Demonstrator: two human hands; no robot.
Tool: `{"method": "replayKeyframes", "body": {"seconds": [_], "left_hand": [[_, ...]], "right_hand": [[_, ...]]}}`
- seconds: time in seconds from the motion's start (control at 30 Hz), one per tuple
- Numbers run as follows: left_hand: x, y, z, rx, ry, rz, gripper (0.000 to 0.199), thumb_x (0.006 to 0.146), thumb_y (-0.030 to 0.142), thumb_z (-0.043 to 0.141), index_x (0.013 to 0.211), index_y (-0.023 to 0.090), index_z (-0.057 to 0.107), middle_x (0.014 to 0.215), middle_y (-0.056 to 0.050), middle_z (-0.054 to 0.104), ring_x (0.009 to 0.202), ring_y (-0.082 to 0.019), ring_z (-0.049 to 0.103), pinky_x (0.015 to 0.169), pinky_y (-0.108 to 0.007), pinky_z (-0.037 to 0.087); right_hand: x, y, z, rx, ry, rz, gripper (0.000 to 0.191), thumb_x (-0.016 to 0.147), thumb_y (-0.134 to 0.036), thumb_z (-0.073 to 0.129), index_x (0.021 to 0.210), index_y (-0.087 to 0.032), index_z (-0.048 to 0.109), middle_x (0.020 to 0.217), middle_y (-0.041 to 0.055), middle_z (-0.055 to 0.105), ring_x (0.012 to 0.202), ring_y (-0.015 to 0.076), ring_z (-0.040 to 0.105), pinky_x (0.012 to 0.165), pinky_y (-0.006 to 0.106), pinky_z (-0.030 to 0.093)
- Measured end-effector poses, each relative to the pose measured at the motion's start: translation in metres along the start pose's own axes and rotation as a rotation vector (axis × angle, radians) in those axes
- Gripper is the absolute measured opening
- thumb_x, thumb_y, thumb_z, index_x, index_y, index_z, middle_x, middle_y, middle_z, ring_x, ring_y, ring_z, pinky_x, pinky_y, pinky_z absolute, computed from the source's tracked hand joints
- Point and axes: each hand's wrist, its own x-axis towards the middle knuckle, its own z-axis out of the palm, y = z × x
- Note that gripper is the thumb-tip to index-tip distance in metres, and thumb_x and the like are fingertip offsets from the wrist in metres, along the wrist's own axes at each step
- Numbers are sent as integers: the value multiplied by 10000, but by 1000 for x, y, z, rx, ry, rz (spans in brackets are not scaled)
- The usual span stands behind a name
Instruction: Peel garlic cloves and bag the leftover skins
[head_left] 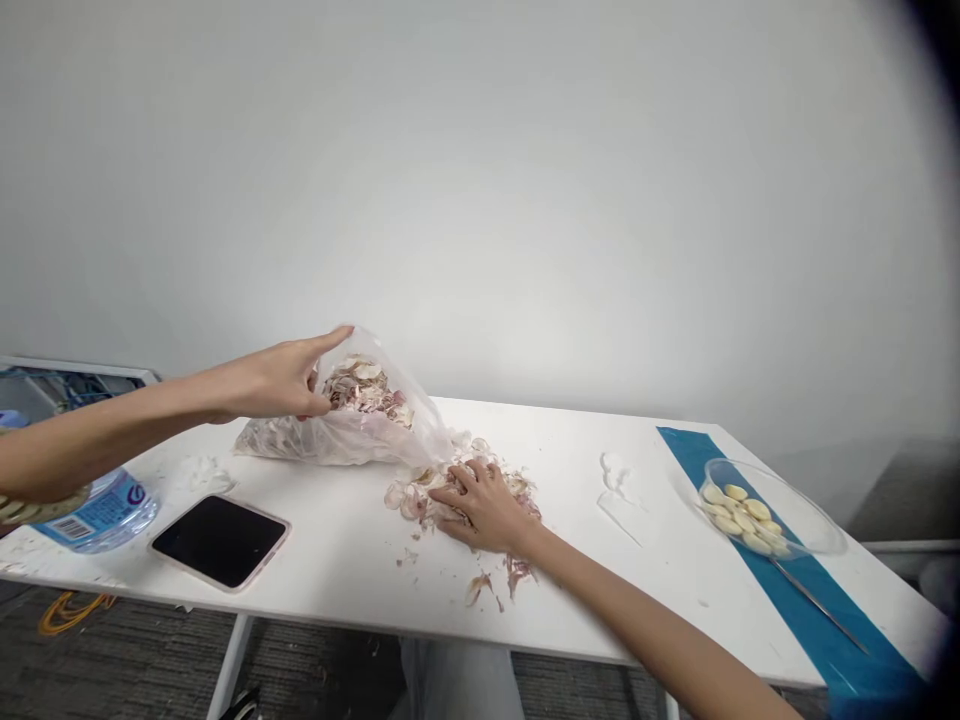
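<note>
My left hand (289, 378) grips the rim of a clear plastic bag (360, 440), its thumb stretched along the upper edge and its fingers at the lower side. The bag lies on its side with its mouth facing right, and papery garlic skins (364, 385) fill its inside. Just right of that mouth, my right hand (480, 508) rests palm down with fingers spread over a loose pile of garlic skins (411, 498). Part of the pile is hidden under the palm.
On the white table (337, 560), a phone (219, 540) and a water bottle (105, 510) stand left. Crumpled tissue (619, 475) lies right of the pile. A clear plastic container (817, 530) of peeled garlic cloves (746, 520) and a thin metal tool (817, 605) sit on a blue strip (690, 450).
</note>
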Motion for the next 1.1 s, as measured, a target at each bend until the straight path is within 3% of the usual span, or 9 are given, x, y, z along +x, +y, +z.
{"method": "replayKeyframes", "body": {"seconds": [0.13, 0.3, 0.43, 0.53, 0.67, 0.77, 0.87, 0.93, 1.1], "left_hand": [[-4, 7, -2, 16, 8, -9, 942, 699, 282, 559, 1503, 177, 79, 677, -5, 570, 592, -149, 538, 558, -236, 388], [-2, 11, -1, 45, -13, 5, 949, 694, 284, 550, 1505, 202, 64, 718, -18, 605, 622, -162, 553, 562, -235, 386], [1, 10, 1, 83, 24, 2, 962, 656, 273, 559, 1503, 183, 111, 985, -87, 651, 677, -170, 581, 587, -240, 396], [2, 8, 0, 95, 50, 32, 961, 635, 270, 563, 1498, 172, 151, 1199, -128, 581, 754, -179, 594, 617, -242, 407], [1, 10, -2, 52, -10, 33, 996, 629, 259, 574, 1502, 158, 107, 1077, -105, 620, 718, -169, 583, 580, -231, 403], [1, 12, -3, 33, -38, 39, 1013, 632, 256, 583, 1503, 149, 77, 854, -53, 629, 662, -163, 566, 538, -221, 390], [6, 9, -1, 23, -18, 65, 1015, 631, 273, 601, 1500, 133, 95, 755, -27, 604, 632, -160, 553, 520, -221, 377], [11, 5, 0, -15, 6, 80, 1009, 626, 275, 603, 1497, 128, 113, 755, -25, 603, 612, -153, 544, 503, -221, 367], [15, 1, -1, -220, 10, 108, 997, 620, 207, 555, 1496, 130, 85, 770, -16, 609, 591, -133, 541, 497, -215, 370]], "right_hand": [[5, 11, 3, -43, 55, -27, 378, 955, -482, 323, 1156, -288, 578, 1128, 96, 516, 999, 245, 475, 806, 393, 414], [15, 24, 9, -57, 69, -33, 328, 973, -380, 338, 984, -191, 607, 992, 98, 552, 861, 201, 522, 659, 294, 408], [14, 32, 8, -7, 137, -9, 269, 969, -290, 357, 919, -152, 583, 903, 88, 560, 751, 163, 539, 590, 259, 391], [13, 39, -7, 75, 261, 50, 265, 970, -268, 337, 866, -152, 551, 846, 71, 552, 689, 149, 524, 589, 261, 395], [25, 43, -49, 221, 486, 154, 321, 980, -322, 307, 764, -170, 490, 738, 41, 518, 653, 147, 494, 615, 269, 402], [48, 30, -86, 320, 619, 212, 368, 985, -372, 273, 781, -161, 495, 718, 37, 522, 668, 147, 513, 632, 265, 418], [88, 1, -110, 537, 712, 120, 355, 986, -376, 276, 1008, -141, 541, 916, 65, 602, 820, 144, 582, 707, 245, 450], [120, -22, -114, 652, 688, -20, 338, 986, -353, 291, 1086, -145, 538, 998, 69, 614, 849, 132, 591, 714, 230, 454], [192, -62, -93, 327, 486, -88, 202, 934, -245, 440, 891, -117, 591, 871, 35, 607, 786, 122, 564, 726, 220, 433]]}}
